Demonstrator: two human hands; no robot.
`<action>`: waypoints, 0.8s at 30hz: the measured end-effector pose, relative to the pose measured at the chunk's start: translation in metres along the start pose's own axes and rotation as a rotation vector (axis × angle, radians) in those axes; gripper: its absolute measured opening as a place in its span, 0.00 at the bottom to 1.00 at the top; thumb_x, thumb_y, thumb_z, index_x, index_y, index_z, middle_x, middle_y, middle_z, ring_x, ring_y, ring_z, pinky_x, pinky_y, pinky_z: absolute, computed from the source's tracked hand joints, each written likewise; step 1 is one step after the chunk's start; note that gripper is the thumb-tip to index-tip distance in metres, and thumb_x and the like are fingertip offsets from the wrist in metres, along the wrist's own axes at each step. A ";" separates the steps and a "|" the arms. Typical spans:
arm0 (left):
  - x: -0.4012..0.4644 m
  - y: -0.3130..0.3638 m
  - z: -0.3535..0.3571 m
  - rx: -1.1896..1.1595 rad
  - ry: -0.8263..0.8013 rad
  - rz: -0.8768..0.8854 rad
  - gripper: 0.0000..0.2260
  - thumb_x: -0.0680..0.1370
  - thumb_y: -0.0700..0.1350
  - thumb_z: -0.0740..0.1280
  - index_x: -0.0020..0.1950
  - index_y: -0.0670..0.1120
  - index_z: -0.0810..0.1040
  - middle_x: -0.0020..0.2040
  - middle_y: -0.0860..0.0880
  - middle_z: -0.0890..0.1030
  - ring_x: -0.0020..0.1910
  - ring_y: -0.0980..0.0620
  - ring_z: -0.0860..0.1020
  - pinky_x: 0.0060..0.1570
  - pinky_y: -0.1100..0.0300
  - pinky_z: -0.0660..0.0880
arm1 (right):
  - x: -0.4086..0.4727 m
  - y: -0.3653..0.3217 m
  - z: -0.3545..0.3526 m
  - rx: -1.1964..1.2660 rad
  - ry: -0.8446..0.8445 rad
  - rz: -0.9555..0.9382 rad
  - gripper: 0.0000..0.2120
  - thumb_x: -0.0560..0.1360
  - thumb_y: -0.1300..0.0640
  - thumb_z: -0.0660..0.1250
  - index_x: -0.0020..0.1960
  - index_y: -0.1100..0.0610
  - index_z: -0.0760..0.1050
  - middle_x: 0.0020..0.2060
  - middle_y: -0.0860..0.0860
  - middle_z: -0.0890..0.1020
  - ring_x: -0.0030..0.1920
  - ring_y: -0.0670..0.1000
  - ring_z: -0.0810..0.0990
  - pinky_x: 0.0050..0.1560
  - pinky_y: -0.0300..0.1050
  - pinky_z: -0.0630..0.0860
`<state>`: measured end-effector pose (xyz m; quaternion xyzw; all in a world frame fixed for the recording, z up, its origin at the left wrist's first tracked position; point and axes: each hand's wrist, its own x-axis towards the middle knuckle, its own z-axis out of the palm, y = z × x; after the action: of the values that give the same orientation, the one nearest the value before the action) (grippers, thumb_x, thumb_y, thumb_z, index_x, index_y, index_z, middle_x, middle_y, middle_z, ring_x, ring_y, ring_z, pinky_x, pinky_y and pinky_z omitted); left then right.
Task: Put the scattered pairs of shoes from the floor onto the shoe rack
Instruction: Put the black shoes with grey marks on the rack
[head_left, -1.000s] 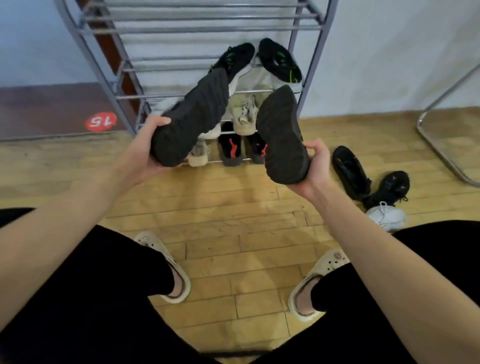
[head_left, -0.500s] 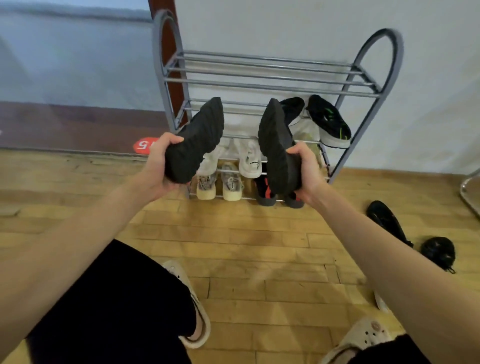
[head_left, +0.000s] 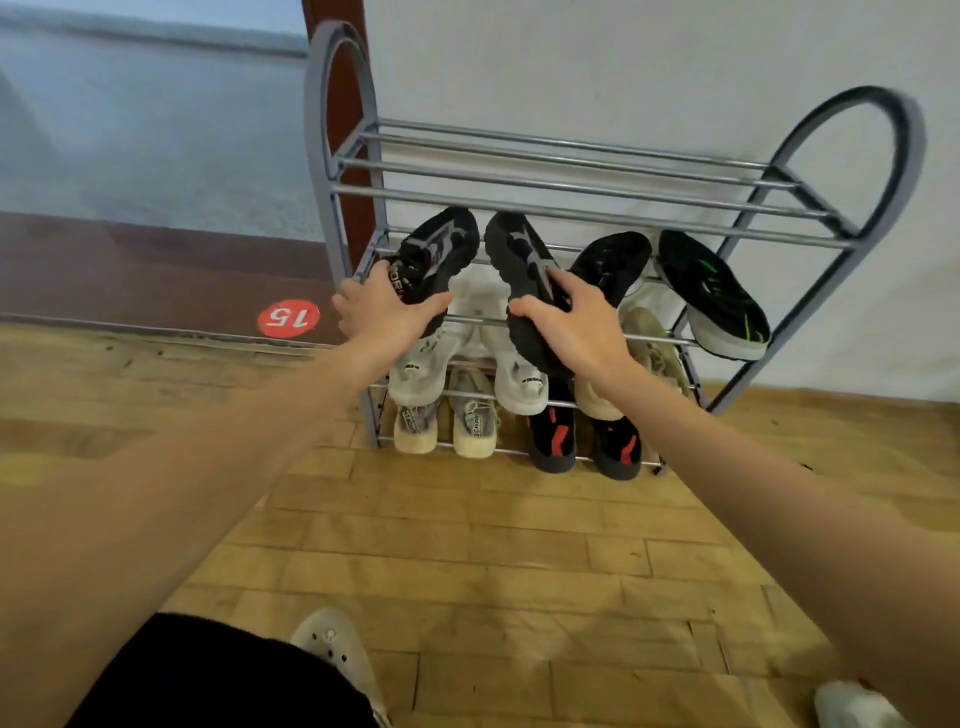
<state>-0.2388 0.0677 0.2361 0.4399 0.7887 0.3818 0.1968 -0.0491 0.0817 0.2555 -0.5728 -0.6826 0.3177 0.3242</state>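
A grey metal shoe rack (head_left: 571, 200) stands against the white wall. My left hand (head_left: 382, 312) grips the heel of a black shoe (head_left: 441, 249), whose toe rests on the second tier at the left. My right hand (head_left: 576, 322) grips the other black shoe (head_left: 519, 260) of the pair, laid beside the first on the same tier. A black pair with green marks (head_left: 711, 291) lies on that tier to the right. White, beige and black-red shoes fill the lower tiers.
The rack's top tier holds nothing. A red round "15" sticker (head_left: 287, 318) marks the floor left of the rack. A white shoe (head_left: 852, 706) lies at the bottom right on the wooden floor. My left foot wears a pale clog (head_left: 337, 649).
Both hands have moved forward and turned the black shoes from soles-up in the air to uppers-up on the second tier. The view has come closer to the rack.
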 end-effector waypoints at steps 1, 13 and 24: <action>0.008 0.000 0.005 0.051 0.030 0.024 0.35 0.69 0.62 0.72 0.71 0.48 0.66 0.68 0.40 0.65 0.68 0.37 0.62 0.66 0.45 0.63 | 0.011 -0.001 0.003 -0.075 0.015 0.012 0.28 0.65 0.37 0.65 0.64 0.44 0.72 0.53 0.48 0.81 0.57 0.56 0.78 0.59 0.56 0.75; 0.056 -0.025 0.033 0.194 0.125 0.038 0.29 0.72 0.54 0.72 0.67 0.42 0.66 0.67 0.38 0.65 0.66 0.36 0.64 0.66 0.47 0.63 | 0.095 -0.013 0.052 -0.600 0.023 0.090 0.25 0.72 0.45 0.65 0.67 0.52 0.70 0.68 0.65 0.68 0.69 0.67 0.63 0.68 0.59 0.59; 0.030 -0.013 0.010 0.137 0.182 0.181 0.20 0.75 0.40 0.64 0.67 0.42 0.70 0.66 0.40 0.68 0.67 0.40 0.65 0.65 0.51 0.65 | 0.055 0.004 0.055 -0.739 0.003 -0.141 0.18 0.76 0.50 0.63 0.60 0.61 0.71 0.65 0.63 0.68 0.67 0.64 0.64 0.67 0.57 0.62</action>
<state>-0.2551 0.0935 0.2205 0.4853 0.7846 0.3814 0.0586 -0.0990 0.1334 0.2243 -0.6033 -0.7883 0.0260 0.1177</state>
